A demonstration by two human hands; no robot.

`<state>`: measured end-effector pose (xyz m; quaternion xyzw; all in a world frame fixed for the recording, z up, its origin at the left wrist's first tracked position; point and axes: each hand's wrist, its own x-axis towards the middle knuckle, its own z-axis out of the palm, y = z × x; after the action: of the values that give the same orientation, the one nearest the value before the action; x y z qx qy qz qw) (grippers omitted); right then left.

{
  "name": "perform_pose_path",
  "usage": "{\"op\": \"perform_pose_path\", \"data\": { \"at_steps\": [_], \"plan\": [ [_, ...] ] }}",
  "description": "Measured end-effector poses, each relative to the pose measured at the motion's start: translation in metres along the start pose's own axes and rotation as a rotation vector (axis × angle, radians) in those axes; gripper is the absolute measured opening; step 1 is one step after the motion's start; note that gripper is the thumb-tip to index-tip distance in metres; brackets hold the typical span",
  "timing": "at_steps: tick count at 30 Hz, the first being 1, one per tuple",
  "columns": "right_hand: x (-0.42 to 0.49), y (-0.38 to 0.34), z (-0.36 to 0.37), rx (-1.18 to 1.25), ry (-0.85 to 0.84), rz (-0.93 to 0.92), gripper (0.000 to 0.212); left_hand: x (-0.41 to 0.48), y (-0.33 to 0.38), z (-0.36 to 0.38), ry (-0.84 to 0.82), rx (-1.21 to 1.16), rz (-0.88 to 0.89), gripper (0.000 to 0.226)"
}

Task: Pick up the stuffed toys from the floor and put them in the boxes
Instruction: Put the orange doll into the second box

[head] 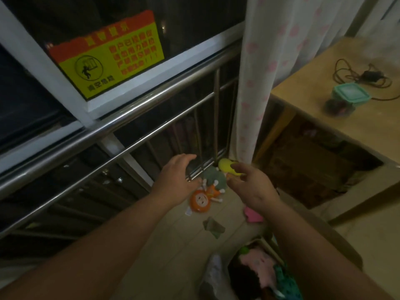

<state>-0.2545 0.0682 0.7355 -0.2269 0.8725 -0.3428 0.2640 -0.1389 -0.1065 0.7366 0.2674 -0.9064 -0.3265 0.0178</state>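
Left hand (pixel 177 176) spread wide, holding nothing, hovering by the steel railing (pixel 121 118) over an orange doll (pixel 200 200) on the floor tiles. Grey-green plush (pixel 213 177) lies just behind the doll, yellow toy (pixel 227 167) beyond it at the railing foot. Right hand (pixel 249 187) half curled, thumb and forefinger either side of the yellow toy; can't tell if it's gripped. Pink toy (pixel 253 214) on the floor under the wrist. Box (pixel 268 246) lower right, plush inside. Wooden table (pixel 357 126) far right.

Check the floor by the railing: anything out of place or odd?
Yes. An orange toy lies face-up on the tiles; a green toy and a yellow toy sit against the railing. A pink item and a grey scrap lie loose nearby.
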Motion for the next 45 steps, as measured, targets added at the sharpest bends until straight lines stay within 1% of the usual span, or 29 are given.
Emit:
{"op": "perform_pose_path", "data": {
  "at_steps": [4, 9, 11, 14, 18, 21, 23, 25, 27, 29, 31, 33, 34, 36, 37, 39, 42, 43, 45],
  "plan": [
    [0.077, 0.03, 0.027, 0.04, -0.029, 0.038, 0.047, 0.066, -0.034, 0.041, -0.027, -0.024, -0.011, 0.062],
    [0.159, 0.101, 0.085, 0.014, -0.054, 0.135, 0.047, 0.142, -0.1, 0.12, -0.105, -0.035, -0.047, 0.06],
    [0.188, 0.138, 0.123, 0.05, -0.074, 0.204, 0.045, 0.169, -0.139, 0.161, -0.142, -0.034, -0.067, 0.059],
    [0.228, 0.195, 0.197, 0.096, -0.13, 0.289, 0.045, 0.2, -0.205, 0.229, -0.202, -0.024, -0.143, 0.056],
    [0.28, 0.267, 0.296, 0.122, -0.186, 0.356, 0.047, 0.234, -0.291, 0.316, -0.295, 0.009, -0.144, 0.062],
    [0.314, 0.315, 0.36, 0.154, -0.173, 0.427, 0.048, 0.258, -0.357, 0.375, -0.348, 0.03, -0.153, 0.063],
    [0.334, 0.347, 0.398, 0.169, -0.152, 0.478, 0.049, 0.272, -0.396, 0.412, -0.381, 0.061, -0.161, 0.068],
    [0.352, 0.378, 0.433, 0.188, -0.13, 0.523, 0.049, 0.285, -0.431, 0.446, -0.431, 0.088, -0.168, 0.082],
    [0.366, 0.407, 0.464, 0.211, -0.125, 0.57, 0.05, 0.295, -0.46, 0.475, -0.488, 0.082, -0.182, 0.094],
    [0.377, 0.43, 0.49, 0.232, -0.136, 0.61, 0.053, 0.304, -0.485, 0.501, -0.515, 0.041, -0.19, 0.099],
    [0.387, 0.448, 0.511, 0.238, -0.154, 0.633, 0.057, 0.315, -0.502, 0.524, -0.501, 0.001, -0.205, 0.095],
    [0.397, 0.459, 0.528, 0.288, -0.188, 0.678, 0.061, 0.325, -0.514, 0.545, -0.48, -0.051, -0.255, 0.08],
    [0.401, 0.462, 0.536, 0.351, -0.194, 0.693, 0.06, 0.329, -0.517, 0.554, -0.471, -0.104, -0.29, 0.069],
    [0.41, 0.463, 0.549, 0.472, -0.173, 0.69, 0.054, 0.334, -0.521, 0.568, -0.456, -0.156, -0.318, 0.055],
    [0.414, 0.462, 0.553, 0.513, -0.155, 0.688, 0.05, 0.335, -0.522, 0.572, -0.451, -0.151, -0.321, 0.054],
    [0.418, 0.458, 0.555, 0.577, -0.122, 0.693, 0.046, 0.337, -0.521, 0.574, -0.433, -0.117, -0.326, 0.061],
    [0.413, 0.448, 0.547, 0.624, -0.094, 0.686, 0.045, 0.332, -0.509, 0.564, -0.405, -0.055, -0.32, 0.069],
    [0.408, 0.444, 0.541, 0.628, -0.088, 0.682, 0.044, 0.329, -0.503, 0.558, -0.406, -0.059, -0.326, 0.069],
    [0.398, 0.433, 0.526, 0.616, -0.088, 0.667, 0.039, 0.321, -0.489, 0.546, -0.401, -0.09, -0.332, 0.062]
  ]
}}
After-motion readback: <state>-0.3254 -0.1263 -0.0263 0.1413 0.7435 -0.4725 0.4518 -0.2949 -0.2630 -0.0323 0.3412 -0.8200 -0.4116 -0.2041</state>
